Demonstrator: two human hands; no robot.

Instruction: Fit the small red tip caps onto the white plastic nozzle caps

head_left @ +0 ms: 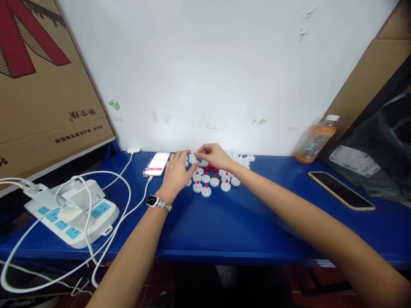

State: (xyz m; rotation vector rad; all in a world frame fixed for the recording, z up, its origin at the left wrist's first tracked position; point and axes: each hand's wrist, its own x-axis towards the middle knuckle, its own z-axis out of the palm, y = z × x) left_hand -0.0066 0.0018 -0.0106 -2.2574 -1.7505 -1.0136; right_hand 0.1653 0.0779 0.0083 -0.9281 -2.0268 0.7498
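Several translucent white round caps [206,191], many with a small red tip standing up in the middle, are grouped on the blue table. Loose small red pieces [212,168] lie among them. My left hand [178,171] rests at the left edge of the group, fingers stretched out and thumb apart, beside the white caps. Over the back of the group, my right hand [215,156] has thumb and forefinger pinched together above a white cap [193,158]. Whatever is between those fingertips is too small to make out. A pile of white plastic pieces [245,160] lies behind my right wrist.
Left of my hand lies a lit phone [159,164] on a charging cable. A white power strip [77,237] with looping cables takes up the table's left. At right are a dark-screened phone [341,190], an orange drink bottle [316,141] and a black plastic bag [379,145].
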